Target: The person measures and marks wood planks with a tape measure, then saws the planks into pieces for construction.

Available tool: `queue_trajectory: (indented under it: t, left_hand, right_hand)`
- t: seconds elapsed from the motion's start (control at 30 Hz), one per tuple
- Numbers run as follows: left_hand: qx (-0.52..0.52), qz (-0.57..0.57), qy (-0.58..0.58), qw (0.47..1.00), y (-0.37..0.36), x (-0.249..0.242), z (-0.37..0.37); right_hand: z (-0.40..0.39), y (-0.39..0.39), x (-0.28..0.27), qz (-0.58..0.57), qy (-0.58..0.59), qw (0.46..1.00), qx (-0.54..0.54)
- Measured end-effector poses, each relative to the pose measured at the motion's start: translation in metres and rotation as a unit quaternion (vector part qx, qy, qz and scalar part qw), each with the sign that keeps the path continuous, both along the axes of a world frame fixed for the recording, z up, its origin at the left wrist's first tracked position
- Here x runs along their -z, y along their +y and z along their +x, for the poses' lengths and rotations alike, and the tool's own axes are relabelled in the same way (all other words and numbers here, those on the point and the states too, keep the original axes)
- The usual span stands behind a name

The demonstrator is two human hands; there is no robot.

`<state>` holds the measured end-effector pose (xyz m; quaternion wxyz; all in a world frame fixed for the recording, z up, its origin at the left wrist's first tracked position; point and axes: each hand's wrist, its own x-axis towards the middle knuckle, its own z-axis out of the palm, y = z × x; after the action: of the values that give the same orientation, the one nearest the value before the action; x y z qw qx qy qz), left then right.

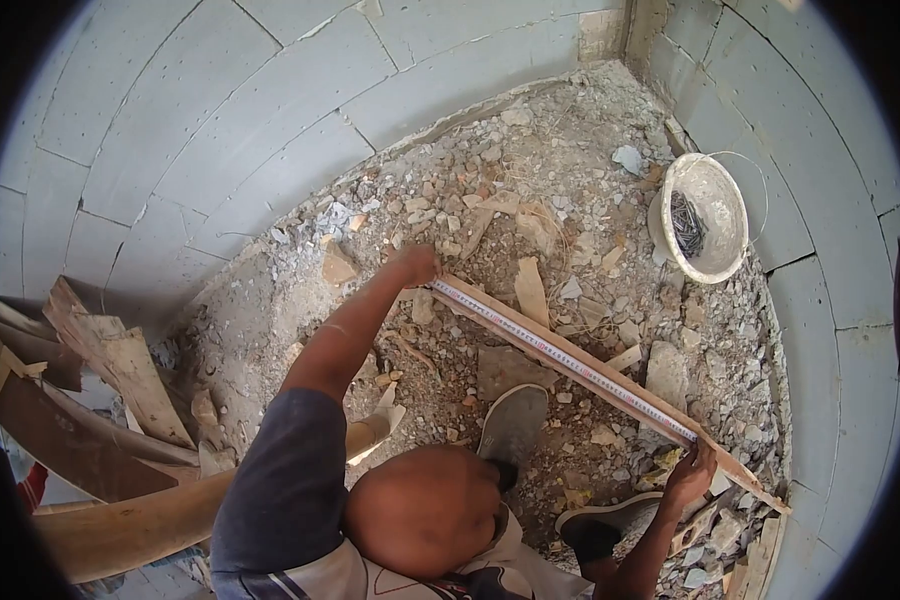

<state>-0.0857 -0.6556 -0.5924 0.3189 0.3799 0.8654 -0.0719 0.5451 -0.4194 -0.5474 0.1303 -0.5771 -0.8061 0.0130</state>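
Observation:
A thin wooden plank (755, 480) lies slantwise over the rubble. Along it stretches a measuring tape (565, 362), its white blade with small printed marks pulled straight. My left hand (415, 265) is closed at the upper left end of the plank, fingers on the tape's end. Closer to the plank's lower right end, my right hand (692, 474) grips the tape at the wood's edge, thumb and fingers pinched together. The wood runs on past that hand toward the wall. Part of what sits inside the right palm is hidden.
A whitish bucket (656, 222) with a wire handle holds dark nails (686, 225) by the right wall. Broken boards (120, 370) are piled at the left. Grey block walls (260, 130) enclose the corner; loose rubble (450, 215) covers the floor. Two shoes (515, 425) stand below the plank.

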Motion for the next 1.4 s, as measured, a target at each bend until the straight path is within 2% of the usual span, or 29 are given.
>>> queue_trajectory:
  t: [0.13,0.2,0.3,0.4,0.43,0.47,0.53,0.6,0.63,0.67,0.7,0.73,0.83,0.9,1.0,1.07,1.13,1.17,1.27,1.4]
  left_hand:
    - [0.026,0.02,0.017,0.999,-0.002,-0.002,0.003]
    - [-0.009,-0.015,0.019,1.0,0.006,-0.031,0.017]
    - [0.003,0.005,0.03,1.0,0.0,-0.011,0.008]
    - [0.017,-0.012,0.056,0.998,0.01,-0.044,0.025]
    - [0.022,-0.01,0.054,0.998,0.004,-0.026,0.02]
    - [0.021,0.017,0.074,0.997,-0.005,-0.008,0.011]
    - [0.094,0.085,0.07,0.99,-0.01,0.013,-0.003]
    - [0.068,0.091,-0.009,0.994,-0.001,-0.021,0.011]
    - [0.117,0.182,0.04,0.975,-0.016,0.009,-0.003]
    - [0.08,0.105,-0.031,0.991,-0.009,-0.003,-0.006]
    - [0.05,0.103,-0.043,0.992,-0.021,0.028,-0.027]
    - [-0.088,0.1,-0.1,0.986,-0.012,0.003,-0.01]
    - [-0.051,0.12,-0.11,0.985,-0.008,-0.009,-0.005]
    - [-0.047,0.122,-0.108,0.985,-0.007,-0.015,0.0]
    - [-0.03,0.113,-0.105,0.988,-0.008,-0.016,-0.002]
    - [-0.02,0.124,-0.113,0.986,-0.009,-0.008,-0.01]
    - [-0.064,0.142,-0.125,0.98,-0.015,0.001,-0.011]
    - [-0.07,0.15,-0.157,0.974,-0.018,0.003,-0.013]
    - [-0.066,0.13,-0.149,0.978,-0.019,0.002,-0.016]
    - [-0.026,0.162,-0.149,0.975,-0.022,0.008,-0.019]
  right_hand:
    - [0.005,0.005,-0.001,-0.013,-0.009,1.0,-0.013]
    - [0.003,0.005,0.0,-0.014,0.008,1.0,-0.002]
    - [-0.007,0.002,-0.006,-0.007,0.009,1.0,0.008]
    - [-0.003,0.003,-0.008,-0.002,-0.003,1.0,-0.018]
    - [-0.003,0.006,-0.008,-0.001,-0.006,1.0,-0.013]
    - [-0.004,0.008,-0.007,-0.013,0.019,0.999,-0.035]
    - [0.0,0.011,-0.014,-0.047,0.08,0.994,-0.063]
    - [-0.002,0.008,-0.015,-0.025,0.073,0.996,-0.046]
    - [-0.002,0.006,-0.01,0.036,0.071,0.996,-0.041]
    - [-0.004,0.005,-0.011,0.008,0.06,0.998,-0.002]
    - [-0.005,0.005,-0.012,0.007,0.065,0.998,0.003]
    - [-0.006,0.004,-0.014,-0.03,0.053,0.998,0.019]
    - [-0.003,0.002,-0.019,-0.009,0.053,0.998,0.02]
    - [0.001,0.006,-0.02,-0.036,0.073,0.996,-0.026]
    - [0.007,0.012,-0.02,-0.086,0.068,0.993,-0.031]
    - [0.001,0.011,-0.021,-0.07,0.078,0.994,-0.013]
    - [-0.002,0.007,-0.021,-0.065,0.081,0.995,0.003]
    - [-0.005,0.007,-0.022,-0.049,0.069,0.996,0.011]
    - [-0.002,0.004,-0.022,-0.042,0.065,0.997,0.015]
    - [0.022,0.007,-0.02,-0.142,0.039,0.988,-0.047]
